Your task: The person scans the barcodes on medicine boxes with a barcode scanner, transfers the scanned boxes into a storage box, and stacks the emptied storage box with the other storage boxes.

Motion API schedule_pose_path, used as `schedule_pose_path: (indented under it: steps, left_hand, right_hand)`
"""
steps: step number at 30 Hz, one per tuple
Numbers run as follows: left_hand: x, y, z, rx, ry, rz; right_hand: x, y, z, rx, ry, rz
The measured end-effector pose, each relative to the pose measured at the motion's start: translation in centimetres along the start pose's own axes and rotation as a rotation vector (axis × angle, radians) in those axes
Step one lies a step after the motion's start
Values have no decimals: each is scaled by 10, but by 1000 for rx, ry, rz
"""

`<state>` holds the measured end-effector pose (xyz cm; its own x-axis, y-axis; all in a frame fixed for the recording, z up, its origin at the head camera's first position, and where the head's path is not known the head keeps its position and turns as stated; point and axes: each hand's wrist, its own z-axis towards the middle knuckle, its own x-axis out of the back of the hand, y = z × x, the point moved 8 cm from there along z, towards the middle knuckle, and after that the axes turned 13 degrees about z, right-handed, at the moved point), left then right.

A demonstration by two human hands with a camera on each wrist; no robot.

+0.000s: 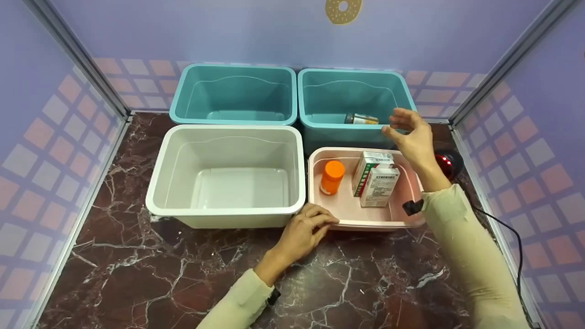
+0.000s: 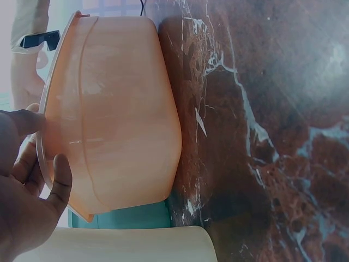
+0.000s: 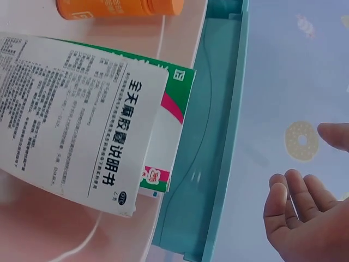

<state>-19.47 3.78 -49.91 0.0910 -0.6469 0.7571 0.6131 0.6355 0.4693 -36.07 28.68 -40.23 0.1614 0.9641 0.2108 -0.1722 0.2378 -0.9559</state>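
At the front left corner of a pink bin [image 1: 365, 224], my left hand [image 1: 305, 230] holds the rim, with some fingers behind it and the thumb outside in the left wrist view. Inside the bin stand an orange bottle [image 1: 332, 177] and two medicine boxes, a white one [image 1: 380, 187] in front of a green and white one [image 1: 361, 176]. My right hand [image 1: 413, 137] hovers by the front right corner of the right teal bin [image 1: 347, 130], its fingers loosely bent and holding nothing. A dark-capped bottle [image 1: 363, 119] lies on its side in that teal bin.
A white bin [image 1: 226, 212] stands left of the pink one, and another teal bin [image 1: 233, 122] is behind it. Beside my right forearm sits a black device [image 1: 450, 164] with red lights and a cable [image 1: 514, 230]. Purple walls enclose the dark marbled table [image 1: 137, 283].
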Motion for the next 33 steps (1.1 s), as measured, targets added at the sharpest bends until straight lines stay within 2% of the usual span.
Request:
schedule_pose_path:
  steps: [9, 19, 25, 33]
  left_hand:
    - [0, 0, 0, 7, -11, 8]
    - [-1, -1, -2, 21, -16, 4]
    - [-1, 0, -1, 11, -6, -2]
    - [0, 1, 0, 4, -5, 6]
  right_hand:
    - [-3, 2, -11, 6, -20, 14]
    - [-11, -1, -27, 16, -78, 31]
    - [-16, -11, -39, 17, -96, 22]
    - [-20, 0, -44, 24, -115, 14]
